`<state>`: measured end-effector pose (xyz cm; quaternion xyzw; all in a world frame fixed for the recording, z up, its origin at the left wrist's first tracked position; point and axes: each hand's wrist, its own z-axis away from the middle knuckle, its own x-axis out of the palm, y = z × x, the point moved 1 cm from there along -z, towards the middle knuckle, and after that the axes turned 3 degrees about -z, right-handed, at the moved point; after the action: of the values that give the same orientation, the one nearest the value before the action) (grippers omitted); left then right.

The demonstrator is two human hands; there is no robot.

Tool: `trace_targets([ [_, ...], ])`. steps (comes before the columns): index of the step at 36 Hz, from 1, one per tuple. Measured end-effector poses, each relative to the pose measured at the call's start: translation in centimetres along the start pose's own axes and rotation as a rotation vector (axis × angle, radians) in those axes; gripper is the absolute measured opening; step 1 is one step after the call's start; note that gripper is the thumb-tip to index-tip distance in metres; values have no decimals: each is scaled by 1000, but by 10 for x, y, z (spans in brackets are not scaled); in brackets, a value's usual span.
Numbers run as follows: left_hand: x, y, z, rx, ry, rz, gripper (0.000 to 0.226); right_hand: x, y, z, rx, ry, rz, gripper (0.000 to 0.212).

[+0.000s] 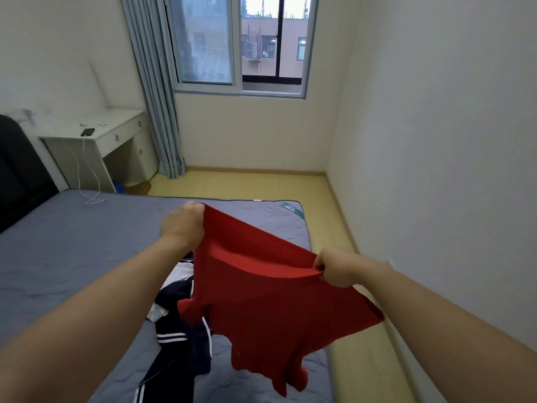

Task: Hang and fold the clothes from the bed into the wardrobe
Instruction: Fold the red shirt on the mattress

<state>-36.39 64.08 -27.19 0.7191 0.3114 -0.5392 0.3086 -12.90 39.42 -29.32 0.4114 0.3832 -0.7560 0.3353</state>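
Observation:
A red shirt (261, 301) hangs in the air above the bed's right side, stretched between both hands. My left hand (183, 225) grips its far upper edge and my right hand (335, 267) pinches the near upper edge, so the fabric spreads wide and its lower part dangles. Beneath it on the grey mattress (72, 257) lies a heap of dark navy clothing with white stripes (177, 324), with a white piece (181, 271) partly hidden behind the shirt. No wardrobe is in view.
A white desk (116, 138) with a phone (87, 131) and a dangling cable stands at the back left beside a grey curtain (154, 97) and window. A black headboard (17, 167) is at the left. A strip of yellow floor (343, 216) runs between bed and right wall.

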Motion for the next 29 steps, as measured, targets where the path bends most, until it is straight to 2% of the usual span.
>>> trace_targets([
  [3,3,4,3,-21,-99,68,33,2,3,-6,72,66,-148,29],
  [6,3,3,2,-33,-158,147,44,1,6,-10,167,175,-424,29],
  [11,-5,-8,0,40,-295,115,81,-3,4,1,230,268,-664,12],
  [13,-9,-13,-2,50,-327,100,83,-4,1,6,228,265,-743,4],
  [18,-17,-29,-6,1,-281,136,67,-9,2,12,307,96,-883,48],
  [20,-19,-34,-4,-29,-263,124,67,-9,4,10,327,147,-793,38],
  [22,-18,-35,-1,-39,-257,129,65,-10,5,11,294,171,-512,25],
  [24,-17,-34,3,-44,-247,140,66,-10,5,13,289,144,-278,30],
  [27,-14,-30,6,-27,-244,136,66,-10,4,17,333,91,-71,35],
  [29,-12,-31,8,-4,-239,158,51,-10,4,19,348,77,19,33],
])
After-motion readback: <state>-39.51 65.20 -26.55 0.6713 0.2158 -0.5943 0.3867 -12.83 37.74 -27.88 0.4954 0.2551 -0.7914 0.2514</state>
